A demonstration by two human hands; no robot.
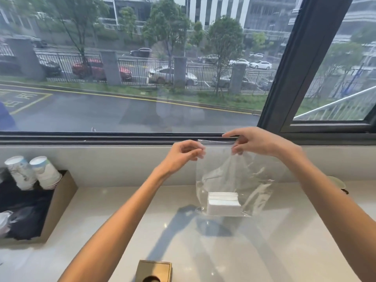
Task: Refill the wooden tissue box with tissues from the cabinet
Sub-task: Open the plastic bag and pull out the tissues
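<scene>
A clear plastic bag (pixel 242 176) hangs upright over the white counter (pixel 122 220), its bottom resting on the surface. A small stack of white tissues (pixel 223 204) lies inside at the bottom. My left hand (pixel 183 156) pinches the bag's top left corner. My right hand (pixel 258 142) pinches the top edge at the right. The wooden tissue box (pixel 154 270) sits at the bottom edge of the view, between my forearms, with a dark round hole in its top.
A brown open box (pixel 61 200) at the left holds two stacks of paper cups (pixel 33 173) and dark items. A large window with a dark frame (pixel 305 68) runs along the back above a white sill. A small round object (pixel 337 184) lies behind my right forearm.
</scene>
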